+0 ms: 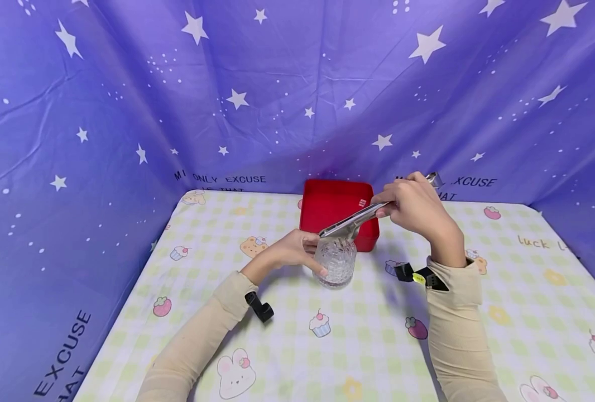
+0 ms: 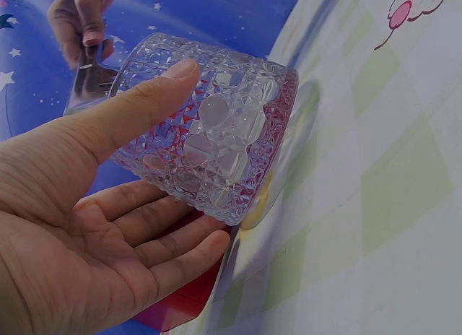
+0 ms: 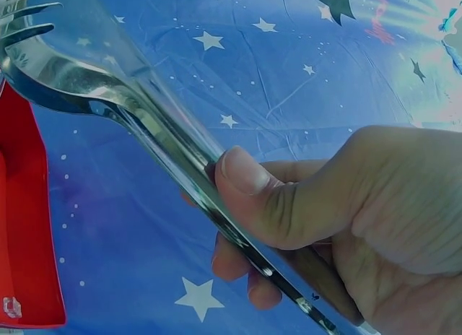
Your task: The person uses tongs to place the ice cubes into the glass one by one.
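A clear, cut-pattern glass (image 1: 335, 265) stands upright near the middle of the table. My left hand (image 1: 297, 249) holds it from the left side. In the left wrist view the thumb presses the patterned wall of the glass (image 2: 216, 118), and the other fingers curve round its far side. Metal tongs (image 1: 355, 221) slant down over the glass, gripped near the handle end by my right hand (image 1: 414, 204). The right wrist view shows the thumb on the upper arm of the tongs (image 3: 170, 147), whose tip has fork-like prongs. The tips reach the glass's mouth.
Right behind the glass sits an open red box (image 1: 327, 195), with small clear pieces (image 1: 362, 202) at its inner right side. A checked tablecloth (image 1: 373, 346) covers the table. Blue star-printed cloth (image 1: 277, 72) hangs behind and on both sides.
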A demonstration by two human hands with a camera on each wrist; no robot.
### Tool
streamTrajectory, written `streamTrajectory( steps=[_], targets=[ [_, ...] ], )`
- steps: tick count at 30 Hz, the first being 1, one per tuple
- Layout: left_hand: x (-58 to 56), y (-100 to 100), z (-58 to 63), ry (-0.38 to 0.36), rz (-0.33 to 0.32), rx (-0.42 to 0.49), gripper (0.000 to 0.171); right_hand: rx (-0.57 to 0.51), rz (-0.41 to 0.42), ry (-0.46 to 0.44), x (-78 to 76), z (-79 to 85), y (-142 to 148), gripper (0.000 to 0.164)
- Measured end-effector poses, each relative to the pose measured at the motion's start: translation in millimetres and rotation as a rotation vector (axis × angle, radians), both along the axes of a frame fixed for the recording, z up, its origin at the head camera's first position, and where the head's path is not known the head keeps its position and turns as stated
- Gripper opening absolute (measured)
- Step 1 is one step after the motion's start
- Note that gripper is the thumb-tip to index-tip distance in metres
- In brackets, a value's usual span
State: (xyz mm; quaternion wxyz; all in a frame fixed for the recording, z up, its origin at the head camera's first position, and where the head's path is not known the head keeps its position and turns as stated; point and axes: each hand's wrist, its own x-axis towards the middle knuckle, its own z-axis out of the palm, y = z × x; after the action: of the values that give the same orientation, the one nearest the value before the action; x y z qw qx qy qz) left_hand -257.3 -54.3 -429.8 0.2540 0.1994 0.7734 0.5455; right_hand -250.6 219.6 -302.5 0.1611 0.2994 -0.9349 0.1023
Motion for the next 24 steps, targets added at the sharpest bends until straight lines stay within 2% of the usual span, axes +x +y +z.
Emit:
streamTrajectory(
  steps=[16, 24],
  targets=[
    [-0.1, 0.1, -0.9, -0.023, -0.010, 0.027, 0.070, 0.011, -0.024, -0.054, 0.4, 1.2, 1.1, 0.016],
    [-1.0, 0.3, -1.7, -0.020, -0.009, 0.024, 0.067, 0.010, -0.030, -0.027, 0.0, -0.1, 1.6, 0.017]
  ],
)
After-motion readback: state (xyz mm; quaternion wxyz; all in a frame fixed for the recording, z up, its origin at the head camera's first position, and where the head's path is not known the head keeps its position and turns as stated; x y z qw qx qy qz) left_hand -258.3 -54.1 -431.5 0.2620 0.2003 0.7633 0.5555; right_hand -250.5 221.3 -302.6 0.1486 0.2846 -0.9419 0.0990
